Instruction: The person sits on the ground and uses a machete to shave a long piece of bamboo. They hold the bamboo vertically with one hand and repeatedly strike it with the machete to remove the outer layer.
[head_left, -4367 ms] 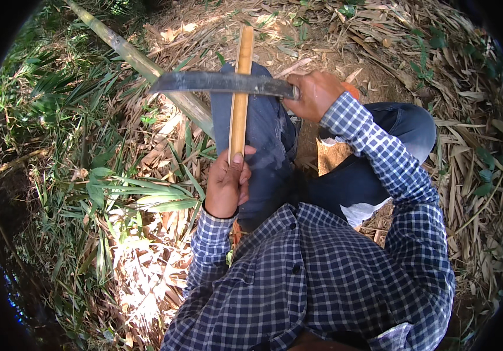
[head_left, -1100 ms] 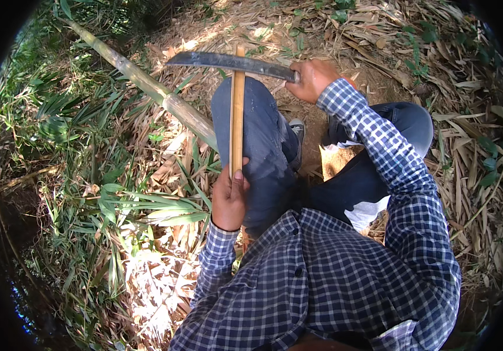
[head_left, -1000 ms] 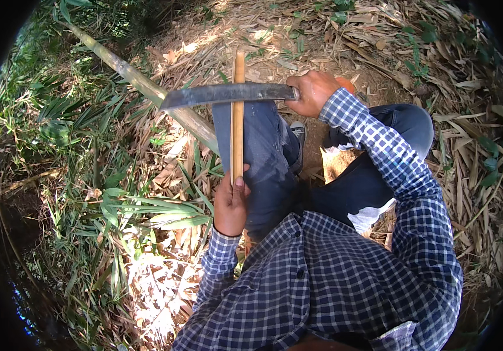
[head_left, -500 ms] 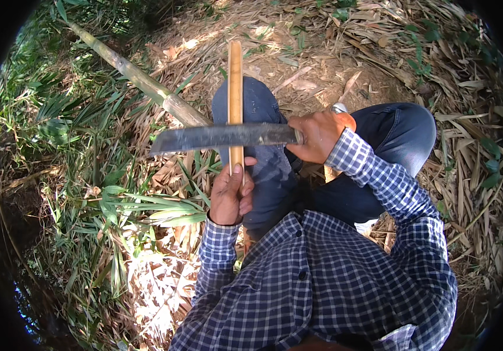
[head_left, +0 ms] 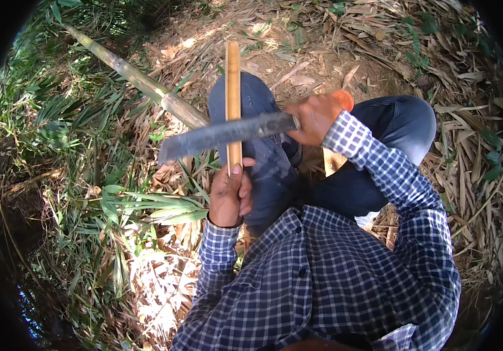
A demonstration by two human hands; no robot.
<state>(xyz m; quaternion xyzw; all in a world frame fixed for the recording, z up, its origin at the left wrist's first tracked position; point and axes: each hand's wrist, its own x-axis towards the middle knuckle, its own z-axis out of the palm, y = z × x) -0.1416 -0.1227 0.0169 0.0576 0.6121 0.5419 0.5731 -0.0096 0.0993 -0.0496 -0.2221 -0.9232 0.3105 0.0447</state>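
Both grips are clamped: the left hand (head_left: 228, 196) wraps tight around the near end of a bamboo stick (head_left: 233, 99), thumb laid up along it, and the right hand (head_left: 316, 119) is fisted on the orange handle (head_left: 343, 98) of a long knife (head_left: 228, 133).

Going from largest to smallest, dry ground (head_left: 333, 41) strewn with straw-coloured leaves and husks fills the far and right parts of the scene, with green grass and bamboo leaves (head_left: 88, 193) spreading over the left. The person's checked blue shirt takes up the near middle, and their knees in dark blue trousers (head_left: 392, 126) rise just beyond it. A thick green bamboo pole (head_left: 140, 85) lies slantwise from the far left toward the middle, its near end close to the left knee.

The bamboo stick stands nearly upright over the left knee, pale yellow and straight, pointing away from the person. The knife's dark, dull blade lies crosswise against the stick a little above the left hand, its tip reaching left over the grass. The handle mostly hides inside the right fist.
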